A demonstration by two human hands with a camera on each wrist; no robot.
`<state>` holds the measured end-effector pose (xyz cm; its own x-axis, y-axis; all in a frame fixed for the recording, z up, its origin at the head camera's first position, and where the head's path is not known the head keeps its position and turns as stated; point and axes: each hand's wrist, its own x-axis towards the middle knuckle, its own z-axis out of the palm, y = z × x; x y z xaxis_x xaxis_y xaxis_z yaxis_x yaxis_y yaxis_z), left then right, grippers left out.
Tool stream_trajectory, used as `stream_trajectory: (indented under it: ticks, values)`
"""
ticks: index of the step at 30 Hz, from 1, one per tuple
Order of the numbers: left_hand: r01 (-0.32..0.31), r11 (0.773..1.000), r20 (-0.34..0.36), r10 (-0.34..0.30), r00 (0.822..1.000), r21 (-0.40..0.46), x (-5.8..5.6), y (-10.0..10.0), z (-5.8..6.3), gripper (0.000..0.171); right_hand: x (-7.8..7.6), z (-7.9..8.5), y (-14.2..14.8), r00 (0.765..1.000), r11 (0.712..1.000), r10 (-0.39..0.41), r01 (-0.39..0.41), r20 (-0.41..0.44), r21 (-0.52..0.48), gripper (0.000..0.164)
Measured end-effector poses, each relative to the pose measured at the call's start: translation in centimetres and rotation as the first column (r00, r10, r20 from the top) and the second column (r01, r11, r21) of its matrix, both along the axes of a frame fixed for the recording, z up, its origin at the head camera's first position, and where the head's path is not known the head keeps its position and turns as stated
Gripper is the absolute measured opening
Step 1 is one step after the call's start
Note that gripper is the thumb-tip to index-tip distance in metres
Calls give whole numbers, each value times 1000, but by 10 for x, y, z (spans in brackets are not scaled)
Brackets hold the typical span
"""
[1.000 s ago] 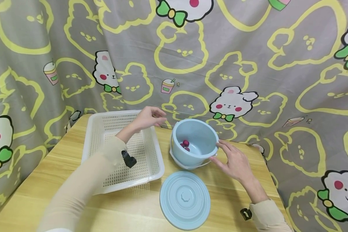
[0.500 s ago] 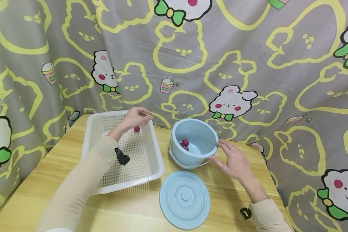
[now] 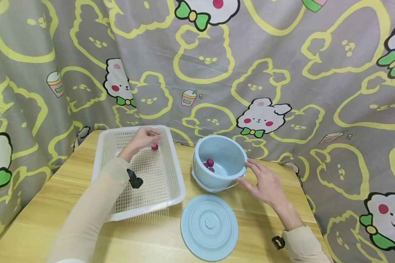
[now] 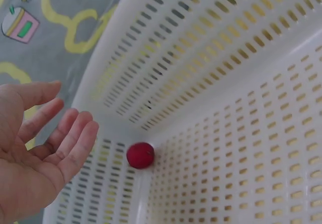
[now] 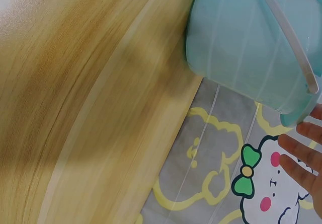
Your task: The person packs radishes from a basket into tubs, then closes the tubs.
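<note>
My left hand (image 3: 142, 140) hovers inside the white perforated basket (image 3: 181, 191), its fingers loosely bent and holding nothing. Below the fingertips, in the basket's far right corner, lies one small round dark-red item (image 4: 140, 155) that looks like a fruit. My right hand (image 3: 266, 182) rests its fingertips and thumb at the right rim of the light-blue bucket (image 3: 205, 178), which stands upright without its lid. Several similar red round items (image 3: 210, 162) lie at the bottom left inside the bucket. In the right wrist view, the fingers (image 5: 299, 151) show extended beside the bucket's rim.
The round light-blue lid (image 3: 209, 228) lies flat on the wooden table (image 3: 151, 237) in front of the bucket. A thin white handle (image 5: 289, 30) hangs down the bucket's side. A patterned curtain (image 3: 210, 91) hangs right behind the table's back edge.
My left hand has moved left from the gap near the bucket to over the basket. A red round item now shows in the basket's corner. The right hand stays at the bucket's rim.
</note>
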<state>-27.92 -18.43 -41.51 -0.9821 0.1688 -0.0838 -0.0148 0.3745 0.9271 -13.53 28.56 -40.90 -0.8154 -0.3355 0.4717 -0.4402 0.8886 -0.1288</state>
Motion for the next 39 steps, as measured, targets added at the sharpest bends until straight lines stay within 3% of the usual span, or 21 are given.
stream_trajectory:
  ticks: [14, 21, 39]
  values:
    - [-44, 998, 86, 47, 995, -40, 4, -16, -22, 49, 0, 0, 0, 1000, 1000, 4, -4, -4, -2, 64]
    - [-61, 995, 83, 67, 994, -83, 3, -21, -33, 49, 1, 0, 0, 1000, 1000, 3, -3, -3, 0, 63]
    - [-87, 993, 165, 99, 981, -80, -1, -24, -46, 49, 1, 1, 0, 1000, 1000, -4, 4, 7, -4, 64]
